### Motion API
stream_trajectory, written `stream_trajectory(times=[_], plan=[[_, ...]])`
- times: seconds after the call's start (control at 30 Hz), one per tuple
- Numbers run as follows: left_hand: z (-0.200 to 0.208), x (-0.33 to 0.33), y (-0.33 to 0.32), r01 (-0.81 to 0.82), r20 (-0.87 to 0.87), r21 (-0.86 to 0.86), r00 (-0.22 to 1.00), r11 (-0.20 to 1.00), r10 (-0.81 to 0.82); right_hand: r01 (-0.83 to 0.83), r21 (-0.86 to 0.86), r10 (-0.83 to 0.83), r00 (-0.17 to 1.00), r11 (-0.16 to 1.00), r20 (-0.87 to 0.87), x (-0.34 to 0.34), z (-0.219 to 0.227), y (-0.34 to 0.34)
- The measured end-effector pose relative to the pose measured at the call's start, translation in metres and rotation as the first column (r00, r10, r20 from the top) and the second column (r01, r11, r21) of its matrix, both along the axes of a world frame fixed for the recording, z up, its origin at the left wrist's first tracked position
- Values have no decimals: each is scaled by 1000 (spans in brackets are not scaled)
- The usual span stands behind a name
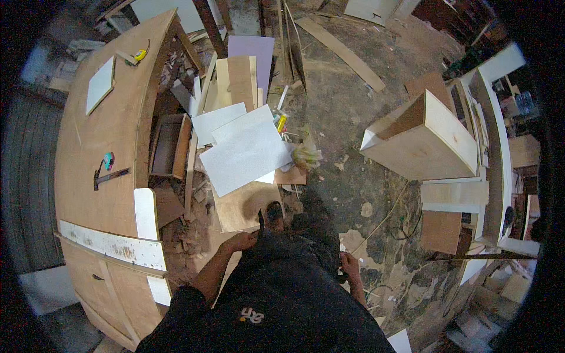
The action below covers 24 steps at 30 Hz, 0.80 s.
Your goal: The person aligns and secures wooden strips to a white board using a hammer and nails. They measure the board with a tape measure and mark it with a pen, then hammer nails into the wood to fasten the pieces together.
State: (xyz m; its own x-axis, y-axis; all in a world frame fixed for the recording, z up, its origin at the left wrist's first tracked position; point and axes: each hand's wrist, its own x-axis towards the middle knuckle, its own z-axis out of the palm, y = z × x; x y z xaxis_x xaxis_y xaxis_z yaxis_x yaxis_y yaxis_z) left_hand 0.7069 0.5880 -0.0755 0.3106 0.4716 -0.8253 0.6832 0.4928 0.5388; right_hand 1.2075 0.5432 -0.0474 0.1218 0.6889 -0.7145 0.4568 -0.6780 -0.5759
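Observation:
My left hand (242, 240) is low at the left of my body, its fingers curled in against my dark clothing. A thin dark piece (261, 220) sticks up beside its fingertips; what it belongs to is unclear. On the other side, my right hand (349, 265) is at my hip with bent fingers, and a small pale spot shows beside them. Whatever either hand grips is too small or hidden to name. Ahead of my foot (274, 214) lies a wooden board (235, 210), and beyond it a large white panel (244, 154) rests on other sheets.
A wooden workbench (88, 132) at left bears a hammer (110, 176), a teal tape measure (108, 160) and a yellow one (140, 55). An open drawer box (170, 146) sits beside it. A plywood box (426, 141) stands at right. Scraps litter the floor (338, 70).

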Motion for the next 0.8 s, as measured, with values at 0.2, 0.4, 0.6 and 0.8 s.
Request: stream_trajectory(times=[0.2,0.4,0.6,0.8], plan=[[-29,17,20,-263,56,64,964,963,260,-392,-49,395,914,918,86,-15,21,152],[-63,72,73,-579,65,-146,804,802,592,-384,-89,383,923,919,-34,21,-10,295],[-29,140,179,-568,-148,-43,817,822,557,-573,-243,602,796,782,60,156,-92,424],[-60,183,179,-619,-242,240,708,748,663,-500,-248,503,863,830,-57,142,-107,545]])
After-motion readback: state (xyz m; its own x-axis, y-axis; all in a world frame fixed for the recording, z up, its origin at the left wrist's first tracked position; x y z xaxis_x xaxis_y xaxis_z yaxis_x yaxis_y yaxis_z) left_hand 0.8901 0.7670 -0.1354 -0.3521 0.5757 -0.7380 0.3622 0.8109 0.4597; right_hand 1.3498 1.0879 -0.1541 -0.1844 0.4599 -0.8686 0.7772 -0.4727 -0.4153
